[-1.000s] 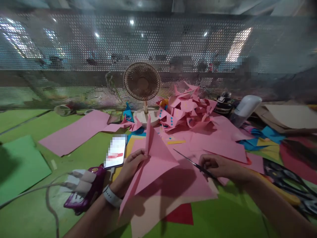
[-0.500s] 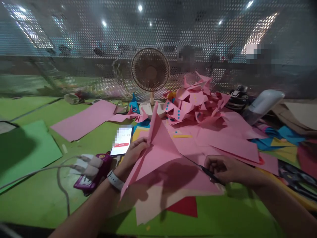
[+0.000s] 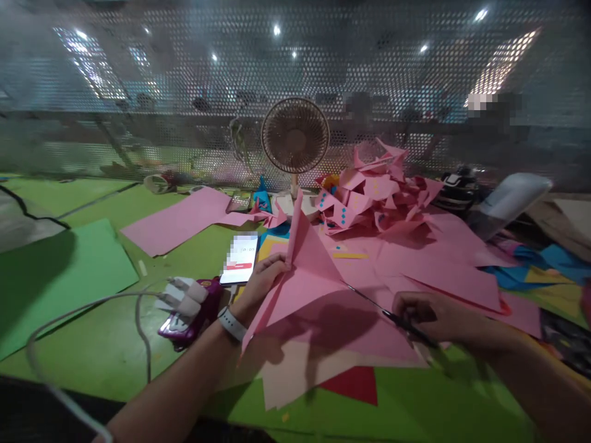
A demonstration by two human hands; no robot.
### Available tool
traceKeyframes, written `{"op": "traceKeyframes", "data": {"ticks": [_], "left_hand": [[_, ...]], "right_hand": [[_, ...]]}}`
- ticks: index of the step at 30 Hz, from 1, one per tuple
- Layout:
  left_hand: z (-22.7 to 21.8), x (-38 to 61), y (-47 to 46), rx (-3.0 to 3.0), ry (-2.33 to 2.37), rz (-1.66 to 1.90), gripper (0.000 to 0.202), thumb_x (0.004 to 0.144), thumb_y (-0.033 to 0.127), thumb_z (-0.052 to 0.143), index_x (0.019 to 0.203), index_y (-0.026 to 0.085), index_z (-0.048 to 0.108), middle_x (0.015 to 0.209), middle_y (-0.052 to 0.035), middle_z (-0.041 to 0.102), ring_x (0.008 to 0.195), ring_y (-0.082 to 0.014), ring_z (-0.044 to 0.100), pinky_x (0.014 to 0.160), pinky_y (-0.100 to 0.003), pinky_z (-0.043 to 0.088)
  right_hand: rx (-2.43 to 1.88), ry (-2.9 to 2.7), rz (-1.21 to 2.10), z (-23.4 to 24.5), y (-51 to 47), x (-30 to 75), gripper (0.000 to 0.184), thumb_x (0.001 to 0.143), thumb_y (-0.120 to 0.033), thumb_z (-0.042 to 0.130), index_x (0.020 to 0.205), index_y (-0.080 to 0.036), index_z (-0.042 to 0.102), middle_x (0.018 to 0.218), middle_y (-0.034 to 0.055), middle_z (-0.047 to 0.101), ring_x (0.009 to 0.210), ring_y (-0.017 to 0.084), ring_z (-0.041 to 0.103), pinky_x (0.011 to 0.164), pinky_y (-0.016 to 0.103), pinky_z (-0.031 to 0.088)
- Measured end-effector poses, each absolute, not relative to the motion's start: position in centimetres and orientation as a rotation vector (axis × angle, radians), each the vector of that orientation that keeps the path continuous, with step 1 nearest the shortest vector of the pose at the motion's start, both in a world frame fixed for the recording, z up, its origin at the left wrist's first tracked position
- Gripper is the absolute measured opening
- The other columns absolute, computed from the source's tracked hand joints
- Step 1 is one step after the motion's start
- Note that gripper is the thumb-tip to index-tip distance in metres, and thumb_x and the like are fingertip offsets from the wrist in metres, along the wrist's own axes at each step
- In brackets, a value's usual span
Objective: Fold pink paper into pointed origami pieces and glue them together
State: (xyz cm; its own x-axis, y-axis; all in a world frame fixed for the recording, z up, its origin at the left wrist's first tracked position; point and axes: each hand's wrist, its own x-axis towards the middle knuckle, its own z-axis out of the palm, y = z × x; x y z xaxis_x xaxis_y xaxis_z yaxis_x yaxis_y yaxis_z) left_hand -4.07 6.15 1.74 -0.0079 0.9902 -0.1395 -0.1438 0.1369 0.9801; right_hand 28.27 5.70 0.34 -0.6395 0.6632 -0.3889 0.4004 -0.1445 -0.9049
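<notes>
My left hand [image 3: 268, 277] is closed on a folded sheet of pink paper [image 3: 309, 271], pinching it at the left fold. The sheet stands up in a peak, its lower part spreading right. My right hand [image 3: 422, 311] is closed around a slim tool with a black handle and thin metal blade [image 3: 367, 296]; its exact kind is unclear. The blade points left, its tip at the paper's right edge. Beneath lie more pink sheets [image 3: 369, 338], a pale peach sheet [image 3: 289, 375] and a red piece [image 3: 355, 384].
A fan [image 3: 295, 135] stands behind, beside a heap of folded pink paper [image 3: 378, 191]. Left are a lit phone [image 3: 240, 261], a purple power strip [image 3: 178, 332] with white plugs and cables, and a green sheet [image 3: 92, 264]. A white-and-clear bottle-like object [image 3: 517, 200] leans at right.
The view has shifted, so the scene sits a little further right. Both hands keep their holds, and the paper and tool look nearly the same relative to each other.
</notes>
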Motion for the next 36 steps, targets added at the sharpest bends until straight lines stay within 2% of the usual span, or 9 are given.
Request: {"op": "traceKeyframes", "data": {"ticks": [8, 22, 30, 36], "left_hand": [[2.2, -3.6, 6.0, 0.96, 1.156, 1.145, 0.011, 0.055, 0.02, 0.062, 0.061, 0.017, 0.054, 0.054, 0.0057, 0.054, 0.049, -0.0078, 0.047, 0.046, -0.017, 0.034], [1.3, -3.6, 5.3, 0.929, 1.013, 1.177, 0.012, 0.066, 0.022, 0.063, 0.076, 0.019, 0.056, 0.065, 0.0045, 0.059, 0.054, -0.0088, 0.053, 0.049, -0.017, 0.038], [1.5, -4.0, 5.8, 0.973, 1.006, 1.158, 0.01, 0.064, 0.021, 0.063, 0.07, 0.017, 0.055, 0.06, 0.0057, 0.055, 0.051, -0.0071, 0.049, 0.047, -0.016, 0.036], [2.0, -3.9, 5.7, 1.002, 1.064, 1.161, 0.011, 0.062, 0.021, 0.063, 0.068, 0.016, 0.055, 0.059, 0.0052, 0.055, 0.051, -0.0078, 0.048, 0.046, -0.017, 0.036]], "right_hand": [[-1.202, -1.899, 1.881, 1.2, 5.3, 27.5, 0.026, 0.07, -0.033, 0.068, 0.084, -0.015, 0.056, 0.073, 0.0018, 0.063, 0.063, 0.011, 0.056, 0.055, 0.021, 0.041], [-1.221, -1.832, 1.897, 1.2, 5.2, 27.4, 0.021, 0.071, -0.03, 0.066, 0.082, -0.015, 0.057, 0.07, 0.0017, 0.062, 0.06, 0.011, 0.057, 0.051, 0.019, 0.039], [-1.219, -1.804, 1.866, 1.1, 5.4, 27.9, 0.016, 0.072, -0.026, 0.064, 0.08, -0.014, 0.057, 0.063, 0.0002, 0.06, 0.054, 0.008, 0.053, 0.043, 0.015, 0.033], [-1.219, -1.806, 1.859, 2.0, 5.1, 27.6, 0.02, 0.07, -0.029, 0.063, 0.081, -0.013, 0.058, 0.063, 0.0012, 0.061, 0.052, 0.008, 0.05, 0.041, 0.015, 0.032]]}}
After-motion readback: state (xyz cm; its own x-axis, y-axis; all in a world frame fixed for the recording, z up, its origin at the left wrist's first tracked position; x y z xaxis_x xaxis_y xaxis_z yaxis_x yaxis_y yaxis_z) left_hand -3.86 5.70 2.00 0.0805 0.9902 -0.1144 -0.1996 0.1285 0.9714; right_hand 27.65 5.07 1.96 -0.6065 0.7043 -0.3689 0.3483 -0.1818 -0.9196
